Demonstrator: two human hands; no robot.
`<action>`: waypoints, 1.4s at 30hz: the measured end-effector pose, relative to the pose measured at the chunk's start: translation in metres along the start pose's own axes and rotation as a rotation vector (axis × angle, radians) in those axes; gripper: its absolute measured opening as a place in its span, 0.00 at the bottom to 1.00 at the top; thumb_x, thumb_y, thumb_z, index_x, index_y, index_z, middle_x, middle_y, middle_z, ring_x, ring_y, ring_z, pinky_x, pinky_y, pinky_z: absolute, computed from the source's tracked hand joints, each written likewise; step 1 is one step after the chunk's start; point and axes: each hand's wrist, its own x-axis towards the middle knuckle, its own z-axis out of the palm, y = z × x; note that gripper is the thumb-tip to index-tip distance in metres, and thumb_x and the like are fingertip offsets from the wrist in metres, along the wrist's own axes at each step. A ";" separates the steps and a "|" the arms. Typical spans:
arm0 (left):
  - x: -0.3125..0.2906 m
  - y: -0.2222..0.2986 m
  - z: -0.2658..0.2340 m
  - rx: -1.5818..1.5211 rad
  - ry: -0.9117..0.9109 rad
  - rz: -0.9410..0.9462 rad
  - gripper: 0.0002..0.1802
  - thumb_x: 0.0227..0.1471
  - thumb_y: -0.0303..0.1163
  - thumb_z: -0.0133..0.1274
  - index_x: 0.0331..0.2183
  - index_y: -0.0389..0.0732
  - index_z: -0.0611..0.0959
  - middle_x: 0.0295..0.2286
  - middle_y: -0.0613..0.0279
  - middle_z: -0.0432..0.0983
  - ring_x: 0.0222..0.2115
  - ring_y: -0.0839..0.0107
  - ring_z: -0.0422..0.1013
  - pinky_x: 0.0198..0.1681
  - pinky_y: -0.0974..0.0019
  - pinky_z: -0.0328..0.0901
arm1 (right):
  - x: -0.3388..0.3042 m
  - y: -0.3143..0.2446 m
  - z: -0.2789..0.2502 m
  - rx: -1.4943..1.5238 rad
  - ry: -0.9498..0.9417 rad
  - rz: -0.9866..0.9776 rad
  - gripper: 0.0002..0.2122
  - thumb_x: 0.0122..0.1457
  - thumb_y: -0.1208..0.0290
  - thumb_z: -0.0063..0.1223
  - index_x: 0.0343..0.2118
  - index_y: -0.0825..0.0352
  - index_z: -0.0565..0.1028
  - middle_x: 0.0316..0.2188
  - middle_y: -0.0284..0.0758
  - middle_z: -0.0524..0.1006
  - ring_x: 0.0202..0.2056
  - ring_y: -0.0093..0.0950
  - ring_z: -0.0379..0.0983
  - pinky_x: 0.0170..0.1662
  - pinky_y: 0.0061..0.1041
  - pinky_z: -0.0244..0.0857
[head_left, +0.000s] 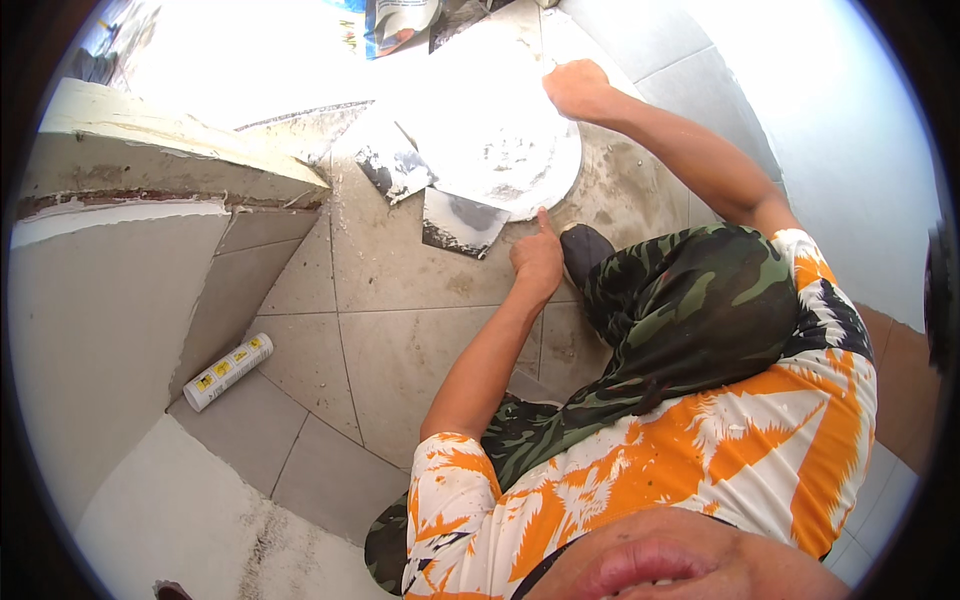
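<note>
A large white rounded piece (560, 170), its kind lost in glare, rests on the tiled floor. My left hand (537, 262) has its index finger stretched to the near rim, touching or almost touching it, with the other fingers curled. At the far right edge of the piece is my right hand (580, 92). Its fingers are curled in, and bright light hides what they hold, if anything. Two dark flat squares smeared with white paste lie against the piece: one square (462, 224) near my left hand, the other square (385, 165) farther left.
A white cartridge with yellow labels (228, 372) lies at the left by a tiled ledge (170, 165). My dark shoe (587, 252) stands close to the white piece. A printed bag (402, 22) is at the far side. Walls (840, 150) rise on the right.
</note>
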 end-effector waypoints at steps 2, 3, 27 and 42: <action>0.002 0.003 0.000 0.005 -0.029 -0.031 0.45 0.58 0.29 0.49 0.69 0.34 0.44 0.33 0.49 0.84 0.32 0.57 0.82 0.33 0.56 0.74 | 0.008 -0.009 -0.002 -0.012 0.018 -0.045 0.09 0.54 0.76 0.53 0.34 0.69 0.84 0.33 0.42 0.84 0.35 0.37 0.83 0.36 0.39 0.76; 0.002 0.005 -0.001 0.008 -0.043 -0.047 0.45 0.60 0.30 0.48 0.69 0.35 0.44 0.34 0.50 0.84 0.32 0.57 0.82 0.33 0.56 0.74 | 0.012 -0.013 -0.004 -0.019 0.006 -0.034 0.09 0.54 0.75 0.53 0.34 0.69 0.84 0.33 0.42 0.84 0.35 0.37 0.83 0.35 0.38 0.76; 0.011 0.009 0.013 -0.008 0.028 -0.073 0.47 0.56 0.30 0.53 0.69 0.33 0.47 0.32 0.50 0.84 0.31 0.59 0.81 0.31 0.57 0.73 | 0.025 -0.088 -0.029 -0.231 0.170 -0.239 0.07 0.46 0.76 0.63 0.31 0.64 0.84 0.27 0.35 0.83 0.32 0.34 0.82 0.28 0.39 0.74; 0.006 0.011 0.009 -0.036 0.043 -0.037 0.51 0.51 0.30 0.57 0.67 0.25 0.48 0.29 0.48 0.83 0.30 0.56 0.81 0.31 0.56 0.73 | 0.032 -0.096 -0.049 -0.123 0.269 -0.273 0.05 0.50 0.77 0.59 0.29 0.66 0.84 0.27 0.37 0.83 0.32 0.34 0.83 0.30 0.33 0.76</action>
